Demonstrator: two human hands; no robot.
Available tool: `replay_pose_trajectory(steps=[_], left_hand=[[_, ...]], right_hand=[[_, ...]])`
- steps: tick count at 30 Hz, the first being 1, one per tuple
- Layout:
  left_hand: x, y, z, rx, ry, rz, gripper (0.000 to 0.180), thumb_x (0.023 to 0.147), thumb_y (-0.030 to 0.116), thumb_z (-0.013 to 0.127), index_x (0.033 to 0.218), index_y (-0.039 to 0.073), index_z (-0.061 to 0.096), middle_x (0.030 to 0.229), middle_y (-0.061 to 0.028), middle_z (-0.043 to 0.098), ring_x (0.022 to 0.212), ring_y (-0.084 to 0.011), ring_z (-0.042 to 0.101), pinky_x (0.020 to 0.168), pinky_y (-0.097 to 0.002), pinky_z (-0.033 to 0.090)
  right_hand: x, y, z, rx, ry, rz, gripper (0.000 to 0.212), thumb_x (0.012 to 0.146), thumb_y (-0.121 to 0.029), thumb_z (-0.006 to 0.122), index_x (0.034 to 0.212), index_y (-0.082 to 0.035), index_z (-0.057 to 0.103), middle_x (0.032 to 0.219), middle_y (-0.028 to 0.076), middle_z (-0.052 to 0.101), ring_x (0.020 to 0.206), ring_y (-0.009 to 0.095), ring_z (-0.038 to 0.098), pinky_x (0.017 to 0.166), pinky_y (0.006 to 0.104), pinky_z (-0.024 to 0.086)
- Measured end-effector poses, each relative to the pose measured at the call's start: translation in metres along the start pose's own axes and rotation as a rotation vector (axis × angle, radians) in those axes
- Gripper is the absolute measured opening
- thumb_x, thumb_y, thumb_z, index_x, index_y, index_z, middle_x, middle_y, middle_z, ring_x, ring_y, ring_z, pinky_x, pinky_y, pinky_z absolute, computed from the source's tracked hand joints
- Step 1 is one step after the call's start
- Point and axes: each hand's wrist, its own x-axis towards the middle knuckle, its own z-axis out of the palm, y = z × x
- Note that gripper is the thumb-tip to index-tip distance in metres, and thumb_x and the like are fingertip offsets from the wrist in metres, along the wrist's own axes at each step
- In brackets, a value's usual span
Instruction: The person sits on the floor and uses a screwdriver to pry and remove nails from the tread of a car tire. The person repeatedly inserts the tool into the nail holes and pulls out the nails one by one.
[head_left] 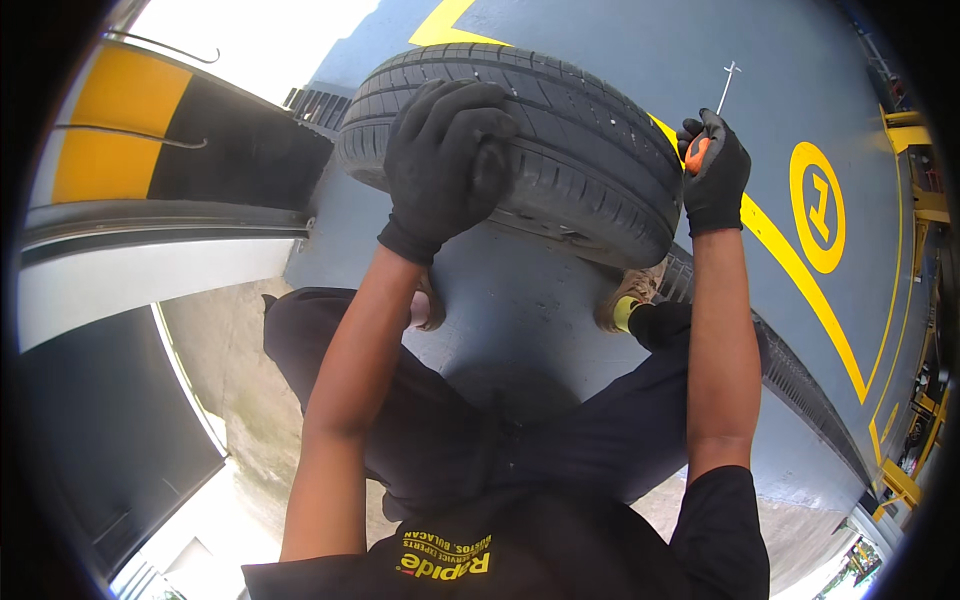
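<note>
A black car tyre [585, 130] stands in front of me between my feet, its tread facing up and toward me. My left hand [445, 160], in a black glove, lies over the left part of the tread with its fingers bent against the rubber. To the right of the tyre, my right hand [718, 170], also gloved in black, is closed round the orange handle of a tool [698, 153]. A thin metal shaft sticks up from that fist, with a small crosspiece near its tip. The tyre's underside is mostly hidden.
A yellow line [800, 280] and a yellow ring marking [818, 208] are painted on the grey floor. A drain grate [800, 385] runs along the right. At the left stands a yellow-and-black striped block [120, 125]. Yellow equipment [905, 485] lines the far right.
</note>
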Motion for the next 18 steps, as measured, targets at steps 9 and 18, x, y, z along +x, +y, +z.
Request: replay_pose_trajectory(steps=[9,18], left_hand=[[-0.004,-0.029,-0.025,0.147,0.099,-0.202,0.012,0.087,0.007,0.056,0.092,0.011,0.066,0.094,-0.0061,0.066,0.091,-0.0272,0.059,0.084,-0.041,0.044],[-0.018,-0.045,-0.036,0.117,0.149,-0.309,0.02,0.086,0.006,0.054,0.095,0.012,0.071,0.091,-0.0056,0.066,0.088,-0.027,0.056,0.085,-0.0399,0.043]], right_hand=[[-0.11,-0.053,0.044,-0.204,-0.449,0.14,0.025,0.101,-0.014,0.06,0.121,0.002,0.064,0.083,0.004,0.062,0.063,0.007,0.055,0.056,0.0243,0.045],[-0.164,-0.046,0.048,-0.29,-0.6,0.148,0.043,0.101,-0.007,0.058,0.143,0.002,0.055,0.101,0.004,0.064,0.081,0.005,0.055,0.071,0.0235,0.049]])
